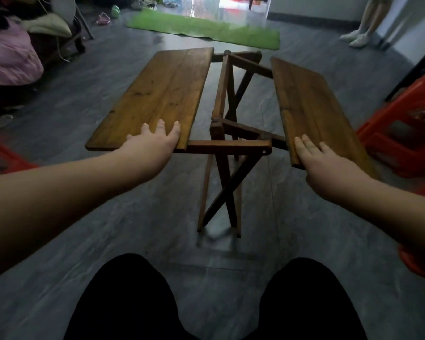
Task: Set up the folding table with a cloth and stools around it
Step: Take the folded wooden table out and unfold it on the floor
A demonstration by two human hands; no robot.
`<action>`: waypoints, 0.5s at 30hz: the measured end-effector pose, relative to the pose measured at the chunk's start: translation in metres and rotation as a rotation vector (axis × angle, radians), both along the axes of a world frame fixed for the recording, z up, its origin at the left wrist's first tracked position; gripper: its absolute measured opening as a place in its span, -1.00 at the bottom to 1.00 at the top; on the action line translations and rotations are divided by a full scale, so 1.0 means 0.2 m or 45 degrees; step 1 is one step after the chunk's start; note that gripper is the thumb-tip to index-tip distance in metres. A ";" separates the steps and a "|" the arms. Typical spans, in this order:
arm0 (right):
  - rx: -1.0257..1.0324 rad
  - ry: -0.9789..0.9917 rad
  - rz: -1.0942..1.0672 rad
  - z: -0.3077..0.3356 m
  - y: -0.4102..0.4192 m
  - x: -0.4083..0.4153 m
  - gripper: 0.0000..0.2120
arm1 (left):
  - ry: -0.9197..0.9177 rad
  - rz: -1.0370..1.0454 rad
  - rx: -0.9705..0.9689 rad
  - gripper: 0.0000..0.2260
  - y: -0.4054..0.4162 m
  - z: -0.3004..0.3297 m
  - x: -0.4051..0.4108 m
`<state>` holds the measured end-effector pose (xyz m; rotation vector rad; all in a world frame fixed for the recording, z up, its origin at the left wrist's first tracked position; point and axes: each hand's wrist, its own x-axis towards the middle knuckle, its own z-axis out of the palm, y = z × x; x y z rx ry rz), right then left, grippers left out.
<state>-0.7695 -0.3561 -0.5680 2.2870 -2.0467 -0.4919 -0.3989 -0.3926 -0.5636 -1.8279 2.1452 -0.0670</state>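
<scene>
A wooden folding table stands on the grey floor in front of me, its crossed legs (pixel 225 187) under an open gap between two separate top halves. The left half (pixel 162 92) lies roughly flat; the right half (pixel 307 104) tilts down to the right. My left hand (pixel 155 141) rests on the near end of the left half with fingers spread flat. My right hand (pixel 317 158) lies on the near end of the right half, fingers straight. A red plastic stool (pixel 400 133) stands right of the table. Another red stool's edge (pixel 0 155) shows at the far left.
A green mat (pixel 206 28) lies on the floor beyond the table. Piled clothes and bedding (pixel 12 50) fill the left side. Another person's legs (pixel 363 23) stand at the far right by a wall. Slippers (pixel 103 18) lie near the back left.
</scene>
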 end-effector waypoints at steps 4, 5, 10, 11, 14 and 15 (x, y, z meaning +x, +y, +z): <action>-0.002 0.118 0.029 0.08 -0.01 0.00 -0.17 | -0.086 -0.014 -0.024 -0.20 0.01 0.08 -0.01; -0.003 0.149 0.035 0.10 -0.01 0.01 -0.18 | -0.103 -0.016 -0.027 -0.20 0.01 0.10 -0.01; -0.036 0.278 0.072 0.22 0.03 0.07 -0.23 | -0.165 0.000 -0.031 -0.13 0.04 0.18 -0.05; -0.041 0.298 0.077 0.24 0.04 0.08 -0.24 | -0.170 -0.005 -0.028 -0.12 0.04 0.19 -0.07; -0.053 0.346 0.101 0.30 0.07 0.13 -0.26 | -0.204 -0.029 -0.037 -0.10 0.05 0.22 -0.11; -0.050 0.356 0.100 0.32 0.08 0.14 -0.26 | -0.209 -0.031 -0.040 -0.11 0.06 0.23 -0.13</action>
